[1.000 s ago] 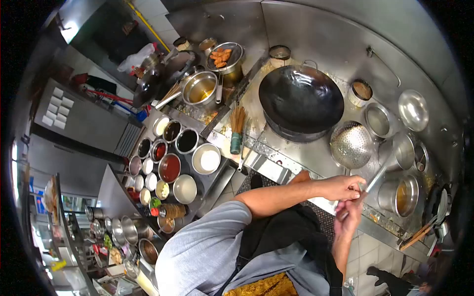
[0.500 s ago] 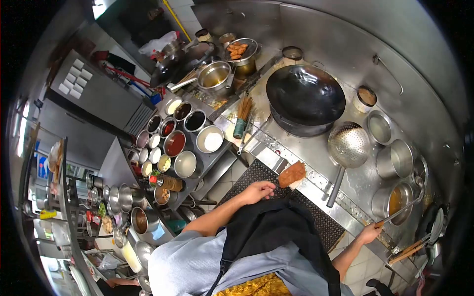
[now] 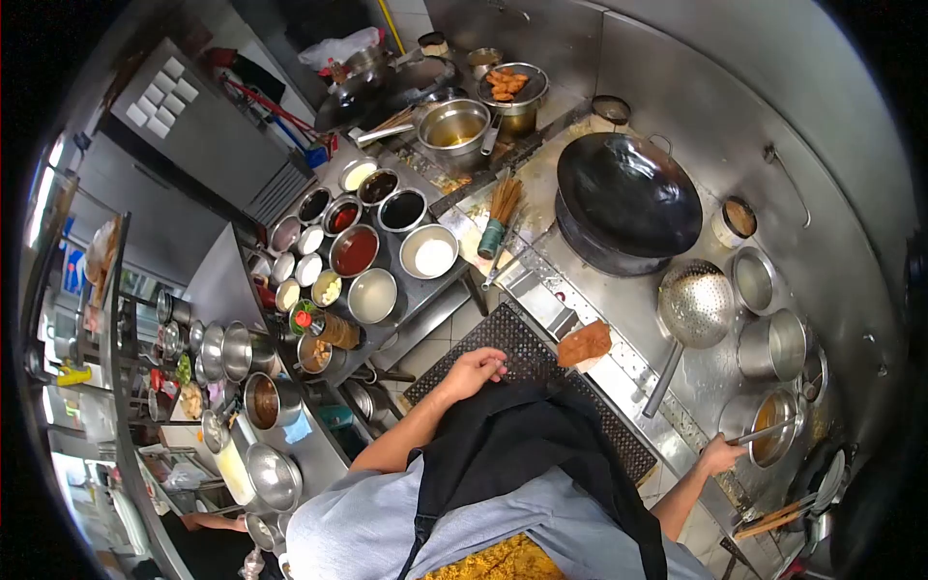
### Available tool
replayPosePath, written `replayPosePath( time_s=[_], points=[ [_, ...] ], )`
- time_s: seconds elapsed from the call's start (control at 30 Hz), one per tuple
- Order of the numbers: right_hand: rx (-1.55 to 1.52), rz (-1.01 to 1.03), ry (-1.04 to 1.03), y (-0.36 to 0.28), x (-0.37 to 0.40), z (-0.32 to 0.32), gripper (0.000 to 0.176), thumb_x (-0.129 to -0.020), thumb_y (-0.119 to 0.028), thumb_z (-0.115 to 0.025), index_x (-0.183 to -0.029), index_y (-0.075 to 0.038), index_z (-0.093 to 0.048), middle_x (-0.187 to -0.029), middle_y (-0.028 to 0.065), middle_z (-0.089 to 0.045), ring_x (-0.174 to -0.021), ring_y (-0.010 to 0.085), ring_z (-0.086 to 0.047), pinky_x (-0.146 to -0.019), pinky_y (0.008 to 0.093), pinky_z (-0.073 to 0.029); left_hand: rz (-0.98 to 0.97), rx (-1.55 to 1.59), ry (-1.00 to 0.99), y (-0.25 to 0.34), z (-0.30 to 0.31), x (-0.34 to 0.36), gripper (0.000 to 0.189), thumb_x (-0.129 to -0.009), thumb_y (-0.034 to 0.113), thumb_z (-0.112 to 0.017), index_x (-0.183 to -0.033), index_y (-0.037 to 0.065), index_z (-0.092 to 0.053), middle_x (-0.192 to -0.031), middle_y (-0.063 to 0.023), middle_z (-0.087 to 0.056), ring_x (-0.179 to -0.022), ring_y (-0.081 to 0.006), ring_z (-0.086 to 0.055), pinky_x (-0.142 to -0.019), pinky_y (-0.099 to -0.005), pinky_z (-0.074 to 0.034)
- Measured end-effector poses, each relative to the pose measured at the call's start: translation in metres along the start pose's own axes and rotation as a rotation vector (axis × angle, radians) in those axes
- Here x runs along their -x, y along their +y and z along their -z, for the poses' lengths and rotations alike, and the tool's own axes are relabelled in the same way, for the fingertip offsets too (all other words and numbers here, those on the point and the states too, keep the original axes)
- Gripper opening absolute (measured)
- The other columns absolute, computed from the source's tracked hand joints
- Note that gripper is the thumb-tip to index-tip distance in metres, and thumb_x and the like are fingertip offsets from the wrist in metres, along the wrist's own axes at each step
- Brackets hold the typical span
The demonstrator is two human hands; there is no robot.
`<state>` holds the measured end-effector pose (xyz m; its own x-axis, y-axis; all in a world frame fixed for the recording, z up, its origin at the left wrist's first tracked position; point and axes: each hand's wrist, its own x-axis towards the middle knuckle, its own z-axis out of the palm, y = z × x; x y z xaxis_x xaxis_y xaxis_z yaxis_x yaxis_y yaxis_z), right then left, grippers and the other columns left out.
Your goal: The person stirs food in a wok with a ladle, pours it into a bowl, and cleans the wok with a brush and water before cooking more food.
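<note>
My right hand (image 3: pixel 721 454) grips the handle of a long metal ladle (image 3: pixel 768 432), which lies across the top of a steel pot (image 3: pixel 732 418) with orange-brown liquid. The ladle's head is hard to make out. My left hand (image 3: pixel 476 372) is in front of my apron, fingers loosely curled and slightly apart, with nothing visible in it. A brown sponge-like block (image 3: pixel 585 343) rests on the counter's front ledge, right of my left hand. Beyond it, a perforated skimmer (image 3: pixel 694 304) lies with its dark handle toward me. A black wok (image 3: pixel 628 198) sits tilted on the burner.
Bowls of sauces and seasonings (image 3: pixel 355 250) crowd the left side table. A bamboo brush (image 3: pixel 500 217) lies left of the wok. Behind are an oil pot (image 3: pixel 452 128) and a strainer of fried pieces (image 3: pixel 510 85). Steel pots (image 3: pixel 771 345) line the right. Another person's arm (image 3: pixel 215 522) shows lower left.
My right hand has shifted slightly left with the ladle, whose far end is now lower, over the pot. My left hand has drawn back to the left. The view has turned a little.
</note>
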<state>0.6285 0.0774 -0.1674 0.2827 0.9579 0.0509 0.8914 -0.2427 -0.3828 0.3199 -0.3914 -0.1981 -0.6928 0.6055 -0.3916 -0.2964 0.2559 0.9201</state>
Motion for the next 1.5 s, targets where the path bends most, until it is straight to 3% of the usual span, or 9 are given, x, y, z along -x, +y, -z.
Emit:
replayPosePath(
  time_s=[0.1, 0.17, 0.47, 0.63, 0.93, 1.07, 1.2, 1.27, 1.5],
  points=[
    [-0.046, 0.421, 0.527, -0.023, -0.002, -0.002, 0.067, -0.082, -0.014, -0.067, -0.143, 0.0, -0.041, -0.131, 0.0258, -0.056, -0.12, 0.0433, -0.054, -0.101, 0.049, -0.043, 0.039, 0.03, 0.077, 0.014, 0.025, -0.003, 0.023, -0.1, 0.01, -0.055, -0.119, -0.001, -0.061, -0.095, -0.0067, -0.069, -0.077, -0.0114, -0.064, -0.073, -0.026, -0.053],
    [-0.155, 0.493, 0.494, -0.066, 0.016, 0.008, 0.07, -0.082, -0.008, -0.065, -0.147, 0.0, -0.038, -0.141, 0.0247, -0.049, -0.127, 0.041, -0.05, -0.107, 0.0472, -0.039, 0.023, 0.081, 0.098, 0.014, 0.048, -0.023, 0.022, -0.1, 0.011, -0.055, -0.119, 0.001, -0.061, -0.094, -0.0063, -0.069, -0.078, -0.011, -0.064, -0.071, -0.0259, -0.053],
    [-0.73, 0.895, -0.264, -0.195, 0.209, -0.061, 0.046, -0.086, 0.003, -0.055, -0.132, 0.004, -0.054, -0.124, 0.0177, -0.063, -0.112, 0.0277, -0.061, -0.097, 0.0371, -0.046, -0.243, 0.121, 0.28, 0.134, 0.167, -0.209, 0.021, -0.1, 0.013, -0.052, -0.115, 0.002, -0.062, -0.092, -0.0067, -0.071, -0.075, -0.0107, -0.065, -0.067, -0.0239, -0.05],
    [-0.7, 0.626, -0.719, -0.202, 0.29, -0.088, 0.037, -0.09, 0.005, -0.053, -0.126, 0.005, -0.057, -0.104, 0.0122, -0.065, -0.096, 0.0163, -0.062, -0.087, 0.0306, -0.051, -0.278, 0.171, 0.33, 0.164, 0.212, -0.297, 0.018, -0.099, 0.013, -0.053, -0.113, 0.004, -0.063, -0.091, -0.005, -0.07, -0.073, -0.0109, -0.065, -0.064, -0.0247, -0.049],
    [-0.864, 0.374, -0.97, -0.332, 0.325, -0.108, 0.032, -0.096, -0.007, -0.054, -0.128, 0.001, -0.053, -0.101, 0.0126, -0.068, -0.087, 0.0154, -0.065, -0.074, 0.0266, -0.052, -0.167, 0.318, 0.33, 0.176, 0.248, -0.367, 0.017, -0.099, 0.011, -0.052, -0.11, 0.005, -0.063, -0.089, -0.0046, -0.068, -0.071, -0.0117, -0.065, -0.064, -0.0247, -0.051],
    [-0.795, 0.495, -1.379, -0.461, 0.363, -0.146, 0.039, -0.1, -0.019, -0.054, -0.135, -0.004, -0.048, -0.11, 0.0109, -0.068, -0.089, 0.0166, -0.065, -0.076, 0.0304, -0.053, -0.163, 0.362, 0.345, 0.167, 0.256, -0.37, 0.017, -0.099, 0.012, -0.053, -0.111, 0.005, -0.062, -0.089, -0.0056, -0.068, -0.072, -0.0129, -0.064, -0.067, -0.026, -0.053],
    [-0.89, 0.074, -1.581, -0.581, 0.414, -0.182, 0.046, -0.1, -0.031, -0.055, -0.139, -0.009, -0.046, -0.117, 0.0128, -0.064, -0.099, 0.0203, -0.064, -0.082, 0.0348, -0.052, -0.167, 0.39, 0.368, 0.157, 0.265, -0.357, 0.017, -0.1, 0.012, -0.053, -0.111, 0.004, -0.062, -0.089, -0.0069, -0.068, -0.072, -0.0147, -0.065, -0.069, -0.0285, -0.055],
    [-0.915, -0.161, -1.778, -0.622, 0.43, -0.188, 0.034, -0.101, -0.031, -0.054, -0.128, -0.012, -0.052, -0.099, 0.0079, -0.064, -0.081, 0.0161, -0.062, -0.069, 0.0304, -0.051, -0.178, 0.399, 0.381, 0.147, 0.269, -0.346, 0.017, -0.1, 0.012, -0.053, -0.111, 0.002, -0.062, -0.089, -0.0071, -0.068, -0.073, -0.0154, -0.066, -0.069, -0.0292, -0.055],
    [-1.043, -0.128, -1.956, -0.634, 0.431, -0.248, 0.022, -0.102, -0.024, -0.051, -0.124, -0.019, -0.054, -0.077, 0.0024, -0.056, -0.056, 0.0124, -0.047, -0.047, 0.0259, -0.039, -0.092, 0.304, 0.417, 0.129, 0.264, -0.268, 0.017, -0.1, 0.007, -0.05, -0.111, 0.0, -0.062, -0.088, -0.0085, -0.068, -0.072, -0.0147, -0.066, -0.068, -0.0268, -0.055]
  ],
)
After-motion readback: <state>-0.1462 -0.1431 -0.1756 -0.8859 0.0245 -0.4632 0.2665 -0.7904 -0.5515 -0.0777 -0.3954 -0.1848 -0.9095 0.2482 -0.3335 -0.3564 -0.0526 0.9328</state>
